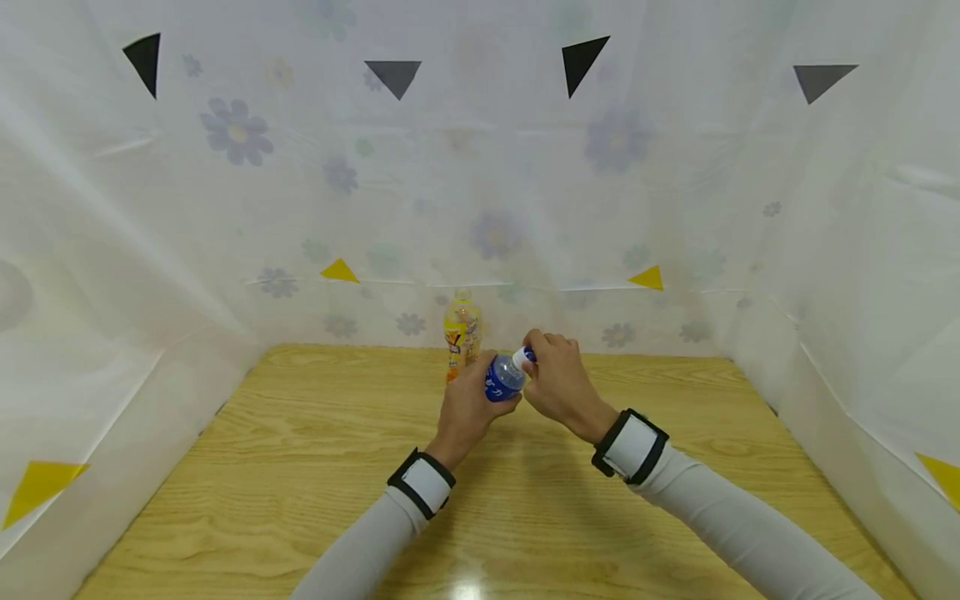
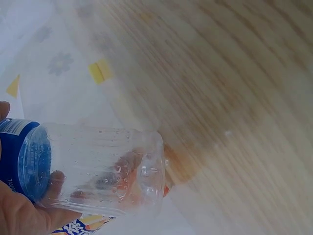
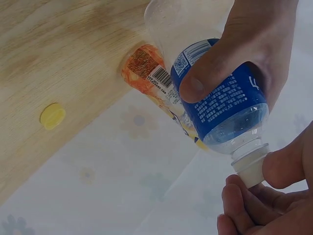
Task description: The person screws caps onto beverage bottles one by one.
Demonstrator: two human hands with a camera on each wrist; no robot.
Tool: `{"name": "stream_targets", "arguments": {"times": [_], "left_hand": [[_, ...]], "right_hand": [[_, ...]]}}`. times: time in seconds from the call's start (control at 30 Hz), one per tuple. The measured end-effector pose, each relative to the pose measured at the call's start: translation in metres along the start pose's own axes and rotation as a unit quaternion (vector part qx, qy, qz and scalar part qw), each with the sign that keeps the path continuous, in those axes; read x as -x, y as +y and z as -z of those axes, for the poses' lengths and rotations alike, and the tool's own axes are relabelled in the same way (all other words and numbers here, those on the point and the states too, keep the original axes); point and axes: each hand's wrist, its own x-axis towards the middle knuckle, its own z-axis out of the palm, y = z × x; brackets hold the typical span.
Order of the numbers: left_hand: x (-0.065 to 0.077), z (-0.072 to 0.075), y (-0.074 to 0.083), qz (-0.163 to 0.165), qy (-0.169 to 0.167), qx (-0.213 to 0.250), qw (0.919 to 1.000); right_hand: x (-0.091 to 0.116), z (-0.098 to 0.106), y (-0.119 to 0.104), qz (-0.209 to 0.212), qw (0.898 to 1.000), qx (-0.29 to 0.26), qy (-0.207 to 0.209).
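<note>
My left hand (image 1: 468,404) grips a clear plastic bottle with a blue label (image 1: 501,379), held tilted above the table. At its neck sits a white cap (image 3: 252,169), which my right hand (image 1: 558,379) pinches between thumb and fingers. Droplets cling inside the bottle's clear lower wall (image 2: 107,166) in the left wrist view. Just behind my left hand stands a second bottle (image 1: 462,325), clear with a yellow and orange label and an uncapped mouth. My left hand hides part of that bottle in the head view.
On the wooden table (image 1: 300,467), a yellow bottle cap (image 3: 53,116) lies near the back edge. White flower-patterned sheeting (image 1: 420,183) encloses the back and sides, with black, grey and yellow triangles on it.
</note>
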Motion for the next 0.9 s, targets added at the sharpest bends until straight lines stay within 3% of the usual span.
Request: {"name": "stream_targets", "arguments": {"times": [0.47, 0.73, 0.9], "left_hand": [[-0.0004, 0.0012, 0.0026, -0.014, 0.003, -0.004, 0.9999], [-0.0033, 0.003, 0.0013, -0.007, -0.013, -0.003, 0.9999], [0.0009, 0.007, 0.0002, 0.014, -0.009, -0.007, 0.9998]], "right_hand": [[0.0018, 0.0022, 0.002, -0.027, 0.999, -0.012, -0.019], [0.0027, 0.0019, 0.0043, -0.018, 0.999, -0.024, -0.018], [0.0053, 0.0016, 0.0023, -0.017, 0.998, -0.046, -0.035]]}}
